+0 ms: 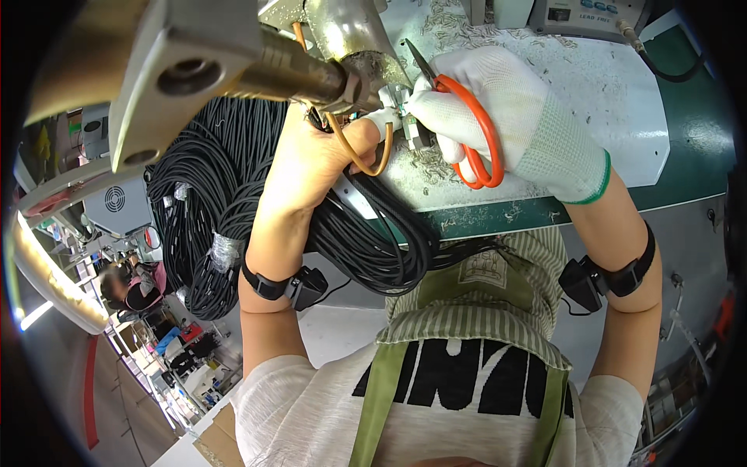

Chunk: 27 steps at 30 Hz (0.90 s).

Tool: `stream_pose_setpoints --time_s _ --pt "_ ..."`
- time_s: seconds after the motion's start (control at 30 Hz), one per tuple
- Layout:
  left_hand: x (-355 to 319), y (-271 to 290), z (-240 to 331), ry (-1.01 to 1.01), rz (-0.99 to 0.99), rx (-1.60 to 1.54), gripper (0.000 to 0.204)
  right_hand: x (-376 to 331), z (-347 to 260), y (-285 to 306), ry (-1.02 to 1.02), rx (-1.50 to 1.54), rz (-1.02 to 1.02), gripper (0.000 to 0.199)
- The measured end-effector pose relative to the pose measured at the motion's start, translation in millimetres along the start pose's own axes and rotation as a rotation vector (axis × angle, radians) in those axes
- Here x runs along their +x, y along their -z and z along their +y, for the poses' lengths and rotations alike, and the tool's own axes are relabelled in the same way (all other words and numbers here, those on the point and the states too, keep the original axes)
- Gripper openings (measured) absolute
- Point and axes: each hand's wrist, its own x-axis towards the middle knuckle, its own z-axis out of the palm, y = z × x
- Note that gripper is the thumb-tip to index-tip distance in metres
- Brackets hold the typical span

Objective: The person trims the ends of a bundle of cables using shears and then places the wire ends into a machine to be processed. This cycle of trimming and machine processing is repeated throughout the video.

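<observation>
My right hand [498,109], in a white knit glove with a green cuff, is closed with red-handled scissors [484,128] hooked over its fingers. The scissors' dark blades [420,61] point up and to the left. Its fingertips meet a small metal fixture [397,97]. Across from it, my bare left hand [342,144] is closed around black cable [317,118], its thumb tip covered in white. Part of this hand is hidden behind a metal machine arm [288,71] and a curved brass-coloured tube [366,167]. What exactly the fingertips pinch is too small to tell.
Large coils of black cable [210,179] hang at the left, and more cable [373,241] lies over the green bench edge [498,220]. Wire scraps litter the white bench top [622,117]. A soldering station [587,17] stands at the back right. A person [138,284] sits far left.
</observation>
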Motion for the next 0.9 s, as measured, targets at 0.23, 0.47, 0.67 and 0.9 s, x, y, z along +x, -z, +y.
stream_pose_setpoints --time_s 0.23,0.47,0.67,0.9 --pt "-5 -6 -1 -0.198 0.070 0.178 0.006 4 2 1 0.112 -0.066 -0.054 0.028" --pt "-8 -11 -5 -0.232 0.179 0.308 0.007 2 6 6 0.136 -0.099 -0.049 0.028" --pt "-8 -13 -6 -0.210 0.175 0.361 0.007 12 21 6 0.515 -0.205 -0.053 0.029" --pt "-9 -11 1 -0.131 0.095 0.289 0.003 1 7 4 0.036 -0.037 -0.048 0.029"
